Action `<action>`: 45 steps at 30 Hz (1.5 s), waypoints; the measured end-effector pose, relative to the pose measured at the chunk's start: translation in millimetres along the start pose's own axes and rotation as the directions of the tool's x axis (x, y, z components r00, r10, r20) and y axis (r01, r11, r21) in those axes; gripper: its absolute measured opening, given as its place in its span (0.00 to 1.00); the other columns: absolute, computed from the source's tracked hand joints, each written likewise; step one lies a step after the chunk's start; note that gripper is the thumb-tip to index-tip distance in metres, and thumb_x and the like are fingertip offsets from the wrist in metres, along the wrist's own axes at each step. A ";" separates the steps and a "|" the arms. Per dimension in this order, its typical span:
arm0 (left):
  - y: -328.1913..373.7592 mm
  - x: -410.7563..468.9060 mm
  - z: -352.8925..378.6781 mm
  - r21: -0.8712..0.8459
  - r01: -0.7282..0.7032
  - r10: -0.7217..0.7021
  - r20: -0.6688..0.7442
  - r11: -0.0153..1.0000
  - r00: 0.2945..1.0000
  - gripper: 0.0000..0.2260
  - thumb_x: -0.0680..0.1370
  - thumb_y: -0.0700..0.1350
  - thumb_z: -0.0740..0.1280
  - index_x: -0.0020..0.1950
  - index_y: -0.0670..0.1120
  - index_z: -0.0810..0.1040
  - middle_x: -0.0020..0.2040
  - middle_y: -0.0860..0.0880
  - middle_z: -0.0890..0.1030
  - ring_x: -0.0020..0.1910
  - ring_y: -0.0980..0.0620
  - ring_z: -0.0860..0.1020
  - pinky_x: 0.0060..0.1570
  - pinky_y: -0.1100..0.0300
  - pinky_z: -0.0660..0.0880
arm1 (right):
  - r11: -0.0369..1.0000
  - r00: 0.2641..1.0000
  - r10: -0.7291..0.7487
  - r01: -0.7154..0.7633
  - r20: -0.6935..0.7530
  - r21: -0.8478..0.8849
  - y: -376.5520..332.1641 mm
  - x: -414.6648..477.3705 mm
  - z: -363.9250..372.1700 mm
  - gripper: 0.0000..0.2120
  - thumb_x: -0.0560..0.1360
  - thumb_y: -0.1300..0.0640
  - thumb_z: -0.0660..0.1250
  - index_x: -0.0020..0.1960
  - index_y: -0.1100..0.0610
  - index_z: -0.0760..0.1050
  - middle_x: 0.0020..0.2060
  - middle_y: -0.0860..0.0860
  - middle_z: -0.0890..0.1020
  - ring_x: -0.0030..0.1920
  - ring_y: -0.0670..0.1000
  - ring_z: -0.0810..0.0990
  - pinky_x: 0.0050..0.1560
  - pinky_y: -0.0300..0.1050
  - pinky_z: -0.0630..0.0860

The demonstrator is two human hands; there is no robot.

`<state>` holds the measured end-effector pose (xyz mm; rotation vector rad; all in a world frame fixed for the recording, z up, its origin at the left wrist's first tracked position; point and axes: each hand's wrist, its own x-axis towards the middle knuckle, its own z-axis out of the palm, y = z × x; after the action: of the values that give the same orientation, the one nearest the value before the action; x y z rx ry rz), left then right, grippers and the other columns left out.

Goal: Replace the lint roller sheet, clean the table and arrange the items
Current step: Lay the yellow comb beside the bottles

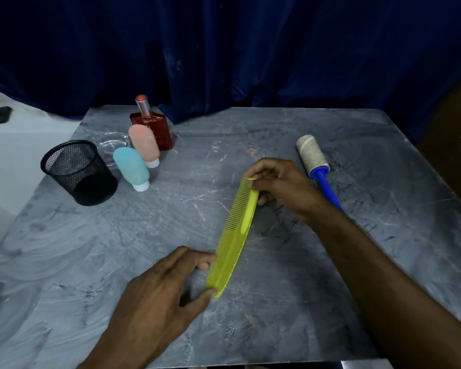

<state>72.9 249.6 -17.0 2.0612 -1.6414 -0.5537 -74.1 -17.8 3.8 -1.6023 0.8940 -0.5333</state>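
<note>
A long yellow-green comb (pixel 234 235) is held slanting over the middle of the grey marbled table (pixel 330 262). My right hand (pixel 280 187) pinches its far end, and my left hand (pixel 165 294) grips its near end between thumb and fingers. The lint roller (pixel 314 158), with a dirty white roll and a blue handle, lies on the table just right of my right hand, partly hidden by my wrist.
At the back left stand a black mesh cup (pixel 77 171), a blue squeeze bottle (pixel 131 166), a pink squeeze bottle (pixel 144 145), a red perfume bottle (pixel 152 126) and a clear glass dish (pixel 112 147). A dark blue curtain (pixel 250 49) hangs behind the table.
</note>
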 end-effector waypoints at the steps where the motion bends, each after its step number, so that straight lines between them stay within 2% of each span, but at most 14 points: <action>1: 1.0 -2.0 2.3 0.001 0.002 -0.002 -0.010 1.000 1.000 0.22 0.72 0.62 0.76 0.65 0.68 0.77 0.56 0.70 0.78 0.42 0.80 0.71 0.37 0.75 0.70 | 0.998 1.000 0.007 -0.009 0.028 0.058 -1.0 -1.8 1.3 0.11 0.76 0.74 0.69 0.58 0.71 0.78 0.44 0.61 0.81 0.39 0.55 0.82 0.33 0.42 0.81; 5: 3.9 -4.7 8.1 -0.039 -0.016 0.012 -0.110 0.999 0.994 0.25 0.71 0.65 0.73 0.67 0.68 0.76 0.57 0.73 0.77 0.46 0.84 0.68 0.46 0.82 0.68 | 0.975 0.995 -0.005 -0.018 0.103 0.221 -6.7 -1.2 7.3 0.13 0.75 0.75 0.68 0.60 0.71 0.77 0.44 0.61 0.83 0.39 0.53 0.83 0.36 0.42 0.81; 8: 4.3 0.7 5.2 -0.064 -0.022 0.008 -0.222 0.998 0.975 0.31 0.69 0.67 0.74 0.71 0.72 0.71 0.55 0.78 0.73 0.46 0.74 0.76 0.47 0.79 0.72 | 0.955 0.999 -0.029 0.015 0.042 0.298 -20.3 13.9 11.6 0.12 0.75 0.73 0.69 0.58 0.66 0.80 0.45 0.60 0.84 0.40 0.55 0.82 0.40 0.45 0.81; 10: 3.6 10.6 1.2 -0.085 -0.031 0.004 -0.303 0.996 0.953 0.32 0.69 0.66 0.75 0.72 0.72 0.71 0.55 0.74 0.75 0.47 0.66 0.79 0.45 0.73 0.76 | 0.940 0.998 -0.057 0.056 -0.007 0.335 -34.2 31.9 15.2 0.11 0.76 0.72 0.69 0.57 0.65 0.80 0.45 0.60 0.84 0.41 0.53 0.84 0.42 0.44 0.82; 12: 2.5 26.7 -4.8 -0.117 -0.035 -0.012 -0.379 0.992 0.925 0.30 0.71 0.64 0.74 0.72 0.69 0.72 0.56 0.71 0.77 0.47 0.62 0.80 0.46 0.71 0.76 | 0.932 0.995 -0.094 0.102 -0.041 0.347 -49.2 55.4 19.5 0.11 0.76 0.72 0.69 0.58 0.67 0.79 0.44 0.60 0.84 0.38 0.50 0.85 0.41 0.42 0.83; 17: -5.7 76.3 -18.1 -0.090 0.037 -0.077 -0.493 0.995 0.866 0.23 0.74 0.61 0.72 0.68 0.65 0.76 0.57 0.66 0.81 0.46 0.61 0.79 0.45 0.64 0.77 | 0.969 0.992 -0.113 0.122 -0.054 0.215 -74.7 120.2 41.6 0.10 0.75 0.72 0.71 0.56 0.68 0.80 0.41 0.59 0.84 0.34 0.48 0.85 0.34 0.39 0.82; 19: -10.2 91.5 -19.6 -0.040 0.109 -0.115 -0.488 0.993 0.865 0.22 0.75 0.62 0.71 0.68 0.65 0.74 0.58 0.65 0.82 0.48 0.62 0.80 0.45 0.62 0.77 | 0.984 0.996 -0.076 0.083 -0.050 0.160 -74.4 142.1 52.6 0.08 0.75 0.73 0.70 0.53 0.66 0.80 0.39 0.58 0.83 0.35 0.49 0.83 0.32 0.39 0.82; 22: -17.6 105.8 -17.4 0.041 0.191 -0.152 -0.452 0.981 0.879 0.23 0.75 0.66 0.67 0.69 0.63 0.71 0.59 0.60 0.83 0.54 0.56 0.83 0.49 0.56 0.81 | 0.999 1.000 -0.012 0.013 -0.017 0.033 -62.3 165.7 67.9 0.07 0.75 0.73 0.70 0.49 0.64 0.80 0.40 0.61 0.82 0.35 0.52 0.81 0.31 0.39 0.82; 26: -27.7 113.1 -13.3 0.135 0.271 -0.189 -0.434 0.953 0.881 0.23 0.77 0.68 0.63 0.69 0.60 0.70 0.57 0.56 0.83 0.56 0.50 0.83 0.50 0.53 0.81 | 0.981 0.998 0.043 -0.050 -0.037 -0.186 -41.9 185.4 82.7 0.07 0.74 0.70 0.72 0.50 0.62 0.80 0.41 0.61 0.83 0.33 0.51 0.79 0.27 0.41 0.77; 30: -35.9 113.4 -14.5 0.176 0.289 -0.187 -0.442 0.941 0.877 0.22 0.78 0.66 0.62 0.68 0.58 0.71 0.56 0.54 0.84 0.56 0.48 0.83 0.51 0.52 0.81 | 0.964 0.997 0.047 -0.059 -0.056 -0.258 -31.5 195.0 87.3 0.08 0.73 0.69 0.74 0.52 0.66 0.82 0.40 0.61 0.84 0.29 0.51 0.78 0.31 0.43 0.78; 36: -40.6 112.2 -13.4 0.223 0.291 -0.170 -0.440 0.931 0.882 0.21 0.78 0.66 0.60 0.67 0.56 0.70 0.53 0.53 0.84 0.54 0.48 0.82 0.49 0.51 0.82 | 0.930 0.997 -0.030 0.004 -0.065 -0.368 -28.8 197.7 92.1 0.05 0.72 0.68 0.76 0.45 0.60 0.84 0.34 0.56 0.85 0.28 0.50 0.80 0.31 0.43 0.81; 39: -43.9 110.4 -10.1 0.256 0.287 -0.148 -0.453 0.923 0.879 0.23 0.78 0.66 0.58 0.68 0.56 0.71 0.51 0.53 0.84 0.52 0.49 0.82 0.46 0.53 0.81 | 0.892 0.995 -0.096 0.074 -0.027 -0.446 -27.0 196.1 93.4 0.11 0.72 0.67 0.75 0.38 0.53 0.82 0.32 0.52 0.84 0.30 0.50 0.81 0.40 0.50 0.84; 41: -46.1 109.5 -8.0 0.272 0.289 -0.146 -0.448 0.918 0.882 0.23 0.79 0.67 0.58 0.69 0.56 0.71 0.49 0.53 0.83 0.51 0.49 0.82 0.46 0.53 0.81 | 0.854 0.990 -0.138 0.123 0.008 -0.505 -26.9 195.3 95.3 0.13 0.73 0.67 0.74 0.36 0.50 0.81 0.32 0.48 0.84 0.33 0.48 0.81 0.45 0.48 0.83; 45: -47.6 108.5 -4.0 0.282 0.293 -0.142 -0.453 0.914 0.880 0.24 0.79 0.67 0.58 0.70 0.56 0.71 0.46 0.53 0.83 0.47 0.49 0.82 0.43 0.55 0.79 | 0.788 0.976 -0.214 0.198 0.041 -0.583 -27.9 191.8 99.7 0.11 0.73 0.67 0.73 0.42 0.52 0.85 0.39 0.50 0.87 0.42 0.48 0.83 0.51 0.44 0.80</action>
<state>136.4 153.2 -44.6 2.4236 -1.3172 0.1355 124.2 -106.0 -17.0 -2.2844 0.9645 -0.4510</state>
